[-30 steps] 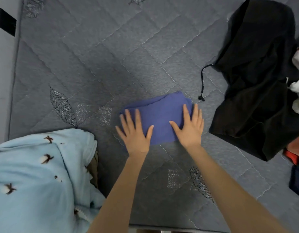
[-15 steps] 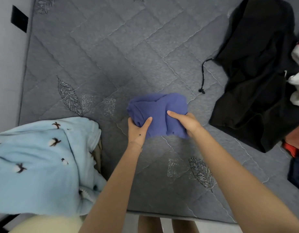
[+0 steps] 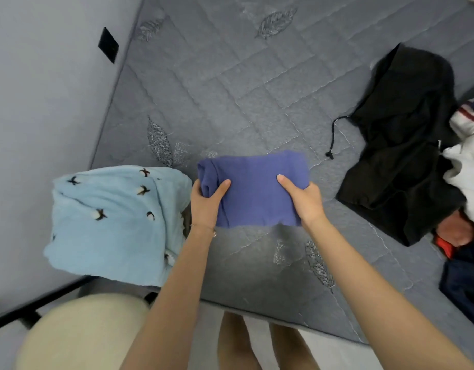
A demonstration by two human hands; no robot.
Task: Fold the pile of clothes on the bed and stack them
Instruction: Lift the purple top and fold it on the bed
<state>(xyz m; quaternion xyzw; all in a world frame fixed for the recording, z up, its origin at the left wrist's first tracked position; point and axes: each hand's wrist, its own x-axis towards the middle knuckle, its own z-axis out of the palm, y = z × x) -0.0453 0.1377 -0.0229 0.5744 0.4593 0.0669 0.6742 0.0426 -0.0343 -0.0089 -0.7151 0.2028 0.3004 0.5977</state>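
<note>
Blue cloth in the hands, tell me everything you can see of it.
The blue cloth is a folded, roughly rectangular bundle of soft violet-blue fabric, its left end rolled thick. The left hand grips that end, the right hand the other, thumbs on top. It looks held just above the grey bed, beside a light blue blanket.

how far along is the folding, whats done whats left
Done: a light blue fleece lies folded at the left corner of the bed. In hand: the folded purple garment, left hand and right hand with a grip on each end. Left: the black drawstring garment, white striped clothes, a red piece and a navy one lie unfolded on the right.
</note>
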